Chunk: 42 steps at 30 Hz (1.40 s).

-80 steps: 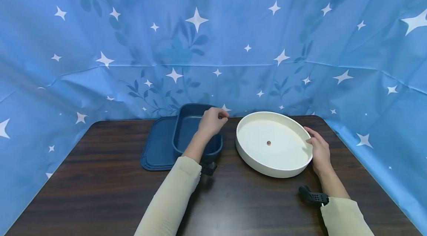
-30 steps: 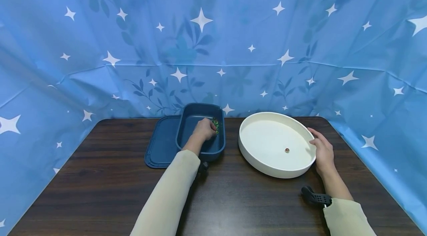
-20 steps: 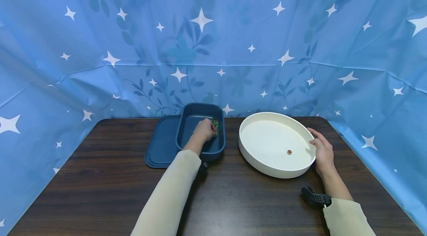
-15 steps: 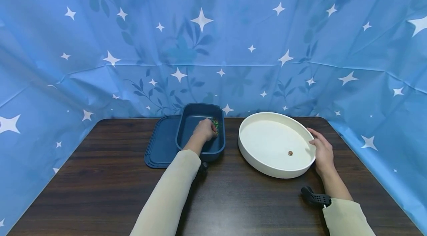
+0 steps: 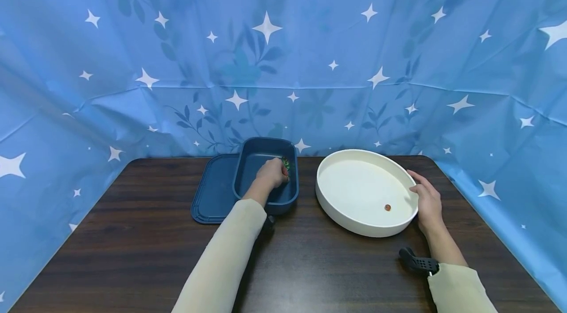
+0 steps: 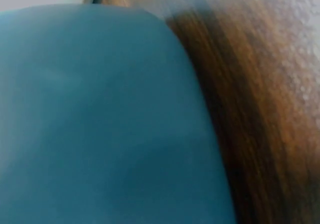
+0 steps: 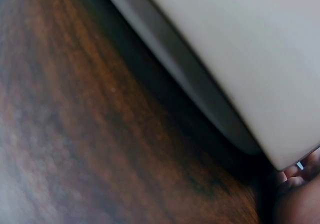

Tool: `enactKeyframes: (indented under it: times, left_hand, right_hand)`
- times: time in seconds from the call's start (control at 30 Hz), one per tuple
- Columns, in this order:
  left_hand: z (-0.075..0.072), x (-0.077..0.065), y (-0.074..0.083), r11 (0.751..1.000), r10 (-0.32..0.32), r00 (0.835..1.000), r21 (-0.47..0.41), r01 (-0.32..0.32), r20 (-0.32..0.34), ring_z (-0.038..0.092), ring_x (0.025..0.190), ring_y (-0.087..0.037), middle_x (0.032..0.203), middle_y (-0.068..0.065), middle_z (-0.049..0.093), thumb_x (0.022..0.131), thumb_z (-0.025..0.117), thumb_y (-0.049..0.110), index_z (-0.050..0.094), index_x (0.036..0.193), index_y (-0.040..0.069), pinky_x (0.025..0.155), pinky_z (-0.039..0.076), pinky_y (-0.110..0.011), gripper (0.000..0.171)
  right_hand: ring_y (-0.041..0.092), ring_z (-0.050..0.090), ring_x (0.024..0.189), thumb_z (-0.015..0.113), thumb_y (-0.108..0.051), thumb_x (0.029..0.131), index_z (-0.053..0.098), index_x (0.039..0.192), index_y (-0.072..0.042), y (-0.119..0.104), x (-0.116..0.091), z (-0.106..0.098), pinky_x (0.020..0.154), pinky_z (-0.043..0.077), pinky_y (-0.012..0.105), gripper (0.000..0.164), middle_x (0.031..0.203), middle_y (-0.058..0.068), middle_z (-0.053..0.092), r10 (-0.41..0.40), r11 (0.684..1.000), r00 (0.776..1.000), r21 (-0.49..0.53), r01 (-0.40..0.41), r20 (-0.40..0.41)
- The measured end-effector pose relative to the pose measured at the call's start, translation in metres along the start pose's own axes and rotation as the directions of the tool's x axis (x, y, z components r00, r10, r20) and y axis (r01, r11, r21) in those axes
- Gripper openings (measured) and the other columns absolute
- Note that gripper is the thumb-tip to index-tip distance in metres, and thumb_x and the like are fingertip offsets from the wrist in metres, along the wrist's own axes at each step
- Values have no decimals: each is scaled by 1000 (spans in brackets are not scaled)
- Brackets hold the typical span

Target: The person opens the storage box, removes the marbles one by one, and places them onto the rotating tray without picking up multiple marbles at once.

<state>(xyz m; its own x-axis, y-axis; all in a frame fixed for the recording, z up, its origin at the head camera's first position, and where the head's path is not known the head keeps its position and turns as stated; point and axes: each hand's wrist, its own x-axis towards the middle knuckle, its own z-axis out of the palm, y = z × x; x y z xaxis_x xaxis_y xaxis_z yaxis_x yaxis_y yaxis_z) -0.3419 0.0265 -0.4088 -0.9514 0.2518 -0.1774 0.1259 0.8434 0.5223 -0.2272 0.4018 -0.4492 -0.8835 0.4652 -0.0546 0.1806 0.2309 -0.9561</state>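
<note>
My left hand (image 5: 271, 173) reaches down into a deep dark blue box (image 5: 266, 144). Its fingers bend toward a small pile of tiny green pieces (image 5: 286, 161) at the box's right side; I cannot tell whether they pinch any. In the left wrist view the box's outer wall (image 6: 100, 114) fills most of the picture and hides that hand. At the right, my right hand (image 5: 428, 200) grips the rim of a round white tray (image 5: 350, 175), thumb over the edge and fingers outside. One small reddish-brown round bead (image 5: 387, 207) lies on the tray floor, toward its lower right.
A flat dark blue lid (image 5: 212, 195) lies on the dark wooden table (image 5: 133, 244), partly under the box. Behind the table's far edge hangs a blue curtain (image 5: 310, 57) with white stars. Black wrist cameras, like the one on the right wrist (image 5: 418, 261), stick out near the table.
My left hand has gone from above the box's right rim down into it, then stayed there. The bead has moved across the tray toward the lower right. The right hand keeps its grip.
</note>
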Motion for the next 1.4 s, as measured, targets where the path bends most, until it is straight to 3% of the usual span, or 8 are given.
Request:
enactKeyframes:
  times: [0.13,0.23,0.33,0.47,0.57,0.97,1.27,1.4]
  left_hand:
    - [-1,-1,-1,1000,10,1000,-29,-10,-10,63,84,-20,95,-5,71,95,71,18,76,92,11,79,54,-36,9]
    - [-3,-2,-2,998,18,999,-59,-20,-46,63,84,-19,98,-4,72,94,71,18,78,92,12,78,54,-36,9]
    - [-6,-3,0,992,34,995,-115,-44,-93,63,83,-19,100,-4,74,95,71,18,78,93,11,77,54,-35,10]
    - [-10,-5,6,977,53,990,-198,-78,-130,65,83,-18,97,-5,75,96,70,19,77,96,10,77,55,-34,12]
    - [-12,-7,11,971,68,988,-220,-98,-140,66,84,-18,94,-4,75,96,71,22,77,101,10,79,56,-35,14]
    - [-6,-12,52,954,196,973,-203,-218,-126,68,95,-18,100,-3,74,95,72,23,77,105,12,81,57,-34,16]
    - [12,-15,93,924,298,952,-227,-307,-74,65,90,-13,99,-2,73,97,70,22,76,107,12,74,54,-24,15]
    - [26,-11,108,917,313,948,-237,-319,-64,62,84,-10,93,1,71,95,72,21,77,103,13,70,51,-22,13]
  right_hand:
    - [34,39,148,27,-14,100,35,158,-15,0,0,0,113,43,29,59,167,10,28,-5,1000,1000,5,5,1]
    - [34,37,149,27,-13,100,34,159,-14,0,0,0,120,35,46,59,168,10,26,-10,1000,1000,6,10,8]
    - [34,38,149,27,-14,100,34,159,-15,0,-1,-2,118,40,37,59,168,11,27,-8,1000,1000,-8,8,6]
    - [35,40,147,28,-14,100,36,158,-16,0,-2,-4,98,46,13,59,167,12,29,-17,1000,1000,-24,17,2]
    - [37,40,146,27,-14,100,36,158,-15,1,-2,-6,86,44,5,58,166,14,29,-30,999,1000,-25,31,7]
    - [34,43,143,28,-14,100,37,157,-16,2,-3,-6,80,43,3,58,165,14,31,-42,999,999,-27,42,0]
    - [34,41,145,27,-14,101,36,158,-16,1,-1,-3,83,44,5,58,166,13,30,-29,1000,1000,-9,29,8]
    - [34,41,146,27,-14,101,36,158,-16,1,-1,-1,88,45,7,58,166,11,30,-27,1000,1000,-2,27,13]
